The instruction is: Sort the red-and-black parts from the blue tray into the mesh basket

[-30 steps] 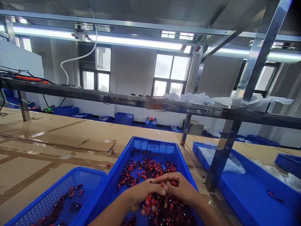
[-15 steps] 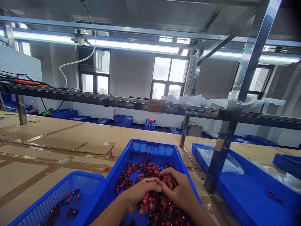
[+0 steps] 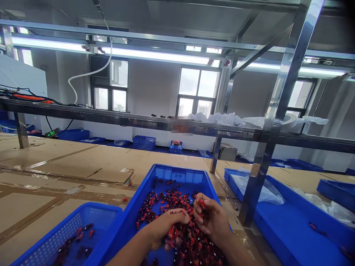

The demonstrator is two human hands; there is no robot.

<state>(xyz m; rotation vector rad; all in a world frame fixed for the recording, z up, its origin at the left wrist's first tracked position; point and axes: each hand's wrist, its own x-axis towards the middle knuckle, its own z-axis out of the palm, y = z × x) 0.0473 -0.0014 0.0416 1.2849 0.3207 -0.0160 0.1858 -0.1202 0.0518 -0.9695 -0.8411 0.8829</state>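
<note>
A deep blue tray (image 3: 181,174) in front of me holds many small glossy red-and-black pieces (image 3: 173,197), whose exact kind I cannot make out. Over the heap, my left hand (image 3: 170,227) is curled round several of these pieces, with red parts showing below its fingers. To its right and slightly higher, my right hand (image 3: 212,218) pinches one red-and-black piece (image 3: 202,203) between thumb and fingers. The two hands are a little apart. Parts of the heap are hidden beneath them.
At the left stands a perforated blue basket (image 3: 111,209) with a few similar pieces. A larger blue tray (image 3: 280,229) with plastic film lies right, behind a slanted metal post (image 3: 256,181). A metal shelf (image 3: 138,120) crosses above the cardboard-covered table (image 3: 91,155).
My right hand has moved away from the left, to the right and slightly up, with a red-and-black piece in its fingers. The left hand has stayed nearly in place.
</note>
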